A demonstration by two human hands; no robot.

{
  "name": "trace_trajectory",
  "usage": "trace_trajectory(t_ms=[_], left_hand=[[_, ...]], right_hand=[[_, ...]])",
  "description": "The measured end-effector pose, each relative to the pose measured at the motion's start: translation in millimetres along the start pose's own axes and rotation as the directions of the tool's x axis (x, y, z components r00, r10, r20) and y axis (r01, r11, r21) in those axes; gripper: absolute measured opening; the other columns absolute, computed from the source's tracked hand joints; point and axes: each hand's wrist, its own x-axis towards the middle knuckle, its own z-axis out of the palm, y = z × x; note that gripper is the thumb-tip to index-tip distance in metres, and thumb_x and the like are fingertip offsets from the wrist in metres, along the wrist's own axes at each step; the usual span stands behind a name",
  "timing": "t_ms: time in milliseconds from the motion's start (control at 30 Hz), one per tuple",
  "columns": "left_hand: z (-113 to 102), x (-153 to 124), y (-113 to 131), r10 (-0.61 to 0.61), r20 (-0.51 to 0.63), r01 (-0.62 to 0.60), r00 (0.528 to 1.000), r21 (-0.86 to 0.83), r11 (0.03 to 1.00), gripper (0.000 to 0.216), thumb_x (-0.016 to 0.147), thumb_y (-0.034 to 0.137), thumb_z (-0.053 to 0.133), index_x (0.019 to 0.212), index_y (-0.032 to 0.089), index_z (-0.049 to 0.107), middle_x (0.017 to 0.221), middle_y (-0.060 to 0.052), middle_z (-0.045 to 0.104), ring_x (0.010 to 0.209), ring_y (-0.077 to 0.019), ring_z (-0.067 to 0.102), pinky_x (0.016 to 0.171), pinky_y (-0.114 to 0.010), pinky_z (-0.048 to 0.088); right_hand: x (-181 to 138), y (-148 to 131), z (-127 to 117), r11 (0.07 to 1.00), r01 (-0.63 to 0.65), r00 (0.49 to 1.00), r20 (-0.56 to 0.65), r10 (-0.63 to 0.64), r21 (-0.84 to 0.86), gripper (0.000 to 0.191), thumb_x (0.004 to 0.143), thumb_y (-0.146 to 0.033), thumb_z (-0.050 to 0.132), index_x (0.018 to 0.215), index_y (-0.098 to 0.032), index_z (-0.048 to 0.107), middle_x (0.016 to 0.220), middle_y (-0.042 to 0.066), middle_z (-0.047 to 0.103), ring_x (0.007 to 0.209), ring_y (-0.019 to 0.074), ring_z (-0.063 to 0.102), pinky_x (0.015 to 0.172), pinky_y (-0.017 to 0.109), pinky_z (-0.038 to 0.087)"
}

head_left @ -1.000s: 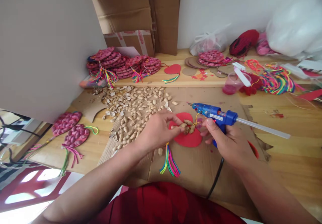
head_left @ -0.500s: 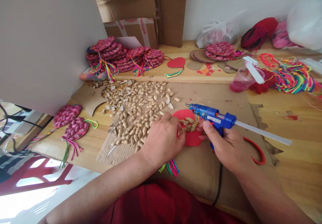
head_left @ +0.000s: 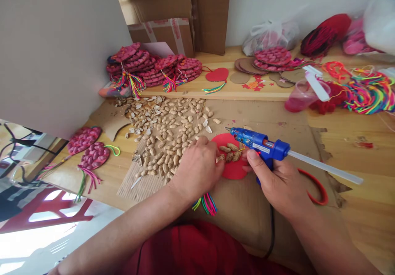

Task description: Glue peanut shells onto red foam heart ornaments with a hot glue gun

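My right hand (head_left: 279,184) is wrapped round the handle of a blue glue gun (head_left: 251,140), its nozzle pointing left and a clear glue stick (head_left: 324,166) jutting from the back. Under the nozzle lies a red round card (head_left: 236,172) with several peanuts (head_left: 231,156) clustered on it. Curled over the card's left side, my left hand (head_left: 199,166) has its fingers pinched at a peanut (head_left: 220,158) beside the cluster; the fingertips are partly hidden. A colourful tassel (head_left: 206,203) sticks out below that hand.
Loose peanuts (head_left: 173,143) spread over cardboard at left. Pink peanut-covered discs (head_left: 142,67) are stacked on the raised ledge, and two more discs (head_left: 94,155) lie at left. Red-handled scissors (head_left: 321,190) rest beside my right hand. A plastic cup (head_left: 300,96) and bright cords (head_left: 368,94) stand at right.
My left hand has drawn slightly left, showing more of the peanut cluster and of the red card. The glue gun stays nearly in place in my right hand.
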Motion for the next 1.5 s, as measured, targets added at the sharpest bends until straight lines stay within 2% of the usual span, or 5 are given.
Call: trace_trajectory(t_ms=[267, 467, 733, 1133, 1500], left_hand=[[2, 1, -5, 0.01, -0.005, -0.01, 1.0, -0.074, 0.997, 0.01, 0.089, 0.026, 0.065, 0.086, 0.017, 0.068, 0.093, -0.008, 0.064, 0.085, -0.0237, 0.066, 0.078, -0.038, 0.055], [-8, 3, -9, 0.026, 0.009, -0.025, 1.0, -0.165, 0.986, 0.012, 0.092, 0.026, 0.065, 0.089, 0.016, 0.073, 0.092, -0.008, 0.067, 0.087, -0.0236, 0.066, 0.084, -0.04, 0.054], [-11, 10, -15, 0.073, 0.027, -0.061, 0.997, -0.309, 0.949, 0.01, 0.085, 0.013, 0.07, 0.086, 0.019, 0.077, 0.091, -0.004, 0.071, 0.091, -0.0189, 0.066, 0.088, -0.033, 0.052], [-5, 11, -11, 0.025, 0.006, -0.023, 1.0, -0.223, 0.975, 0.008, 0.082, 0.015, 0.067, 0.077, 0.017, 0.073, 0.086, -0.004, 0.066, 0.082, -0.018, 0.064, 0.079, -0.032, 0.051], [-3, 14, -8, 0.073, -0.012, -0.074, 0.997, -0.175, 0.982, 0.012, 0.083, 0.014, 0.063, 0.074, 0.017, 0.071, 0.088, -0.007, 0.064, 0.086, -0.0202, 0.063, 0.087, -0.035, 0.054]], right_hand=[[-2, 3, -1, 0.999, 0.031, 0.999, 0.009, -0.03, -0.029, 0.019, 0.097, -0.044, 0.062, 0.103, -0.029, 0.072, 0.092, -0.001, 0.073, 0.083, 0.022, 0.068, 0.08, 0.038, 0.055], [0, 0, 0, 0.999, 0.022, 1.0, -0.001, -0.022, -0.024, 0.027, 0.096, -0.046, 0.062, 0.114, -0.029, 0.073, 0.086, 0.002, 0.073, 0.091, 0.0265, 0.071, 0.093, 0.046, 0.054], [-2, 3, 1, 0.999, 0.016, 1.0, -0.007, -0.016, -0.033, 0.024, 0.097, -0.045, 0.063, 0.114, -0.03, 0.072, 0.087, 0.0, 0.073, 0.09, 0.0243, 0.072, 0.095, 0.045, 0.053], [-5, 7, -1, 0.998, -0.006, 1.0, 0.02, 0.007, -0.058, 0.019, 0.097, -0.043, 0.063, 0.11, -0.03, 0.07, 0.093, -0.002, 0.072, 0.077, 0.0196, 0.069, 0.074, 0.036, 0.054], [-3, 4, 0, 0.997, 0.019, 0.999, 0.029, -0.017, -0.071, 0.015, 0.098, -0.041, 0.062, 0.104, -0.031, 0.071, 0.094, -0.002, 0.072, 0.082, 0.021, 0.068, 0.076, 0.037, 0.053]])
